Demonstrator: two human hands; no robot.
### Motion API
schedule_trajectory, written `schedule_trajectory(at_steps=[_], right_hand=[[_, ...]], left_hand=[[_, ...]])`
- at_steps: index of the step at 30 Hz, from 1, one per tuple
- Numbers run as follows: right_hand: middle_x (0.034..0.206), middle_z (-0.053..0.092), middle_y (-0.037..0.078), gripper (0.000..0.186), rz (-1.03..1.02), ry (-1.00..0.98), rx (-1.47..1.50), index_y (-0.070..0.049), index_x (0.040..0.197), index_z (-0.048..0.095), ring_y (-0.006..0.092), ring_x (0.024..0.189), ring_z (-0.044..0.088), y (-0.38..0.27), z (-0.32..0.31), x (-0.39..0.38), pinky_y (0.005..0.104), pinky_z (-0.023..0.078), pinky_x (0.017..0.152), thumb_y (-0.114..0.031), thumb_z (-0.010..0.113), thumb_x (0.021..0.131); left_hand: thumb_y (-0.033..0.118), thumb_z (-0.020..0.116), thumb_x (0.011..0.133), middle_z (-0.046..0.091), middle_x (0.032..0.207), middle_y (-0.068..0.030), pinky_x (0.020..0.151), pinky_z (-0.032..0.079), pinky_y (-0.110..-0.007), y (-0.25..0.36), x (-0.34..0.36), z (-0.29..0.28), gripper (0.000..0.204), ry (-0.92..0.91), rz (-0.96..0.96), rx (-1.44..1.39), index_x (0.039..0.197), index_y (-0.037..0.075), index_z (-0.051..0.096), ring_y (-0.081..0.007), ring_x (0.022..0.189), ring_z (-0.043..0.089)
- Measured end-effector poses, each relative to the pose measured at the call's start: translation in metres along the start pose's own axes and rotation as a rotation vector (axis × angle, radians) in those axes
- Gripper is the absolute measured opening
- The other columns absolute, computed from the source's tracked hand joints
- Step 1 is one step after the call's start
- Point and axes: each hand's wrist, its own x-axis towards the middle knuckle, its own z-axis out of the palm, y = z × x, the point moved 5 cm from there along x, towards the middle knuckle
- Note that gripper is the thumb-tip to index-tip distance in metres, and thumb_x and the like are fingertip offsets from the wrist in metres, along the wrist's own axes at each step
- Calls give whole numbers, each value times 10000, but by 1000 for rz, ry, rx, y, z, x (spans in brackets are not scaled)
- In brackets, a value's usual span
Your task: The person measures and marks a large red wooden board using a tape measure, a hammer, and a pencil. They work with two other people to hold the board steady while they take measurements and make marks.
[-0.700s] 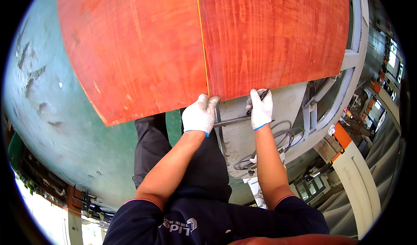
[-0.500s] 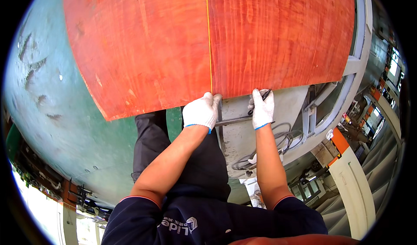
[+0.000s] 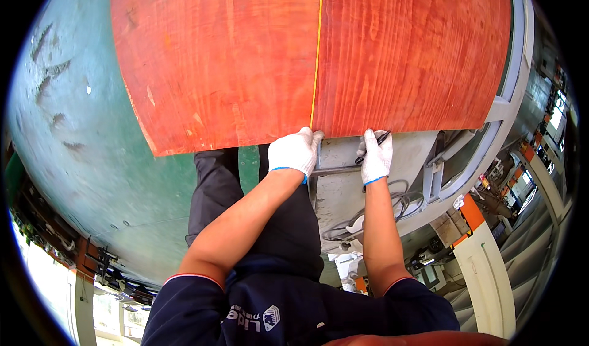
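Note:
A large red-orange wooden board (image 3: 215, 63) lies flat in front of me. Down its face runs a narrow yellow measuring tape (image 3: 317, 57), reaching the near edge. My left hand (image 3: 294, 153), in a white knitted glove with a blue cuff, pinches the tape's near end at that edge. To its right, my right hand (image 3: 376, 157), gloved alike, is closed on a slim black pen (image 3: 381, 139) and sits against the same edge. The fingertips of both hands are partly hidden.
Under the board is a grey metal frame (image 3: 500, 109), with a coiled dark cable (image 3: 402, 202) on a pale surface below. Green flooring (image 3: 116, 192) spreads to the left. An orange and white post (image 3: 475, 241) and workshop equipment stand at the right.
The board, tape and both hands appear shifted slightly right in the picture, largely as my view moves. Both hands stay at the near edge with the same holds.

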Motion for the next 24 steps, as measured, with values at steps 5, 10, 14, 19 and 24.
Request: schedule_trajectory(at_steps=[5, 10, 14, 19, 24], right_hand=[[786, 587, 38, 233, 2, 1, -3, -114, 1017, 460, 111, 584, 549, 1, -1, 2, 277, 467, 491, -137, 691, 1005], [791, 590, 38, 238, 11, 2, 40, -115, 1024, 458, 113, 583, 556, 1, 0, 3, 276, 471, 488, -135, 694, 1002], [802, 593, 40, 235, 19, 9, -7, -117, 1029, 457, 113, 585, 560, 0, 0, 3, 275, 475, 489, -122, 690, 1001], [812, 598, 46, 231, 63, 14, -35, -115, 1030, 454, 115, 577, 554, -2, -1, 2, 277, 480, 491, -103, 682, 1002], [827, 609, 61, 239, 67, -31, -53, -98, 1048, 449, 119, 603, 566, -9, 2, 2, 285, 491, 505, -110, 683, 1001]], left_hand=[[505, 481, 1061, 722, 865, -238, 793, 536, -530, 0, 0, 0, 508, -18, -2, 11, 936, 37, 635, -440, 876, 702], [512, 473, 1062, 725, 878, -236, 810, 533, -530, 1, 1, -1, 517, -42, -8, 8, 944, 37, 640, -444, 892, 699], [511, 472, 1061, 727, 899, -238, 828, 530, -529, 0, 2, -1, 516, -69, -24, 11, 959, 37, 647, -444, 913, 697], [518, 475, 1057, 731, 923, -238, 843, 530, -521, 0, 3, -1, 520, -72, -26, 12, 972, 38, 658, -441, 940, 697], [533, 480, 1049, 734, 933, -238, 850, 531, -516, 0, 3, -3, 533, -62, -37, -18, 979, 45, 681, -437, 955, 697]])
